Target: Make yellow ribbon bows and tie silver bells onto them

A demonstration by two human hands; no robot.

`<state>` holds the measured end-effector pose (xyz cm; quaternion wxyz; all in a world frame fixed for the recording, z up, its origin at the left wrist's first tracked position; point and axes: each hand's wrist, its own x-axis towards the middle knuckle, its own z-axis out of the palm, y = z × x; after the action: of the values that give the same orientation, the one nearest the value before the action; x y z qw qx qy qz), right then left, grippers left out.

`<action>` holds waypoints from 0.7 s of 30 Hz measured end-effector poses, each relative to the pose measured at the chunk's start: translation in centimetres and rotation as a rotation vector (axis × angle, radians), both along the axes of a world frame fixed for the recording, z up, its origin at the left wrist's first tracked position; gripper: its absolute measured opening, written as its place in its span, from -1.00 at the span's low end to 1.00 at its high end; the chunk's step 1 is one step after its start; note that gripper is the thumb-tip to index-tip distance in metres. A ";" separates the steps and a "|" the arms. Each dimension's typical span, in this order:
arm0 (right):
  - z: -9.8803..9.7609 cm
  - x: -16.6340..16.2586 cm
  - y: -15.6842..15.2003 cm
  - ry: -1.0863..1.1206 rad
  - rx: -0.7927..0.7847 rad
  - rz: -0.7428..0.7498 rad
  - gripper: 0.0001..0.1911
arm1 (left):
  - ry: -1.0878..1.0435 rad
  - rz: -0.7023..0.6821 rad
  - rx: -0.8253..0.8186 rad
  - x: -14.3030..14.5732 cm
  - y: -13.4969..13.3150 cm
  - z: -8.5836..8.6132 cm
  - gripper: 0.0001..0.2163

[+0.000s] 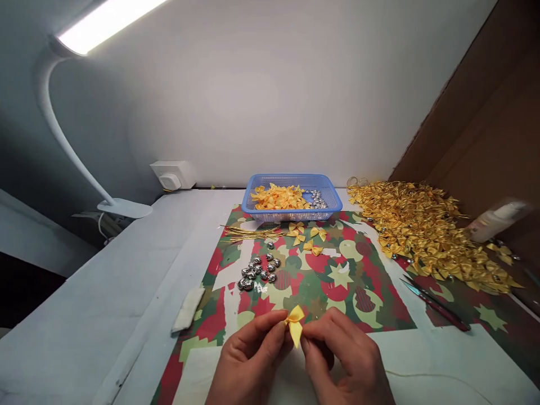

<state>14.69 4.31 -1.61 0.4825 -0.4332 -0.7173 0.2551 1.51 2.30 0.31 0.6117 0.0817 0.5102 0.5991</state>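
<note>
My left hand (257, 351) is closed, thumb and forefinger pinching a small yellow ribbon bow (296, 322) at its knot. Close to the bow's right side, my right hand (346, 351) is also closed in a pinch; what lies between its fingertips is hidden. Beyond my hands sit several silver jingle bells (257, 267) in a loose group. Loose yellow bows (314, 247) and a bundle of gold twist ties (248, 233) lie farther back on the patterned paper (337, 301).
A blue basket (291, 215) holding bows and bells stands against the wall. To the right are a big heap of finished-looking gold bows (417, 225), a tilted white bottle (493, 222) and dark-handled scissors (442, 309). A folded white cloth (188, 310) and a lamp (124, 207) are leftward.
</note>
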 end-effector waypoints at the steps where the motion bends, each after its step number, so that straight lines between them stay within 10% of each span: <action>1: -0.1 0.3 0.0 -0.002 -0.020 0.023 -0.79 | 0.056 -0.012 0.003 0.0 -0.1 -0.1 -0.75; 9: -1.1 1.8 0.1 0.120 -0.165 0.095 -0.84 | 0.420 -0.070 0.094 0.4 -0.7 0.6 -0.92; 21: -2.1 2.1 0.1 0.158 -0.191 0.173 -0.84 | 0.318 -0.194 0.065 0.1 -0.8 -0.3 -0.85</action>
<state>16.80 4.42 -3.68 0.4703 -0.3922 -0.6841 0.3961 1.60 1.52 0.05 0.5753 0.2438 0.5704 0.5331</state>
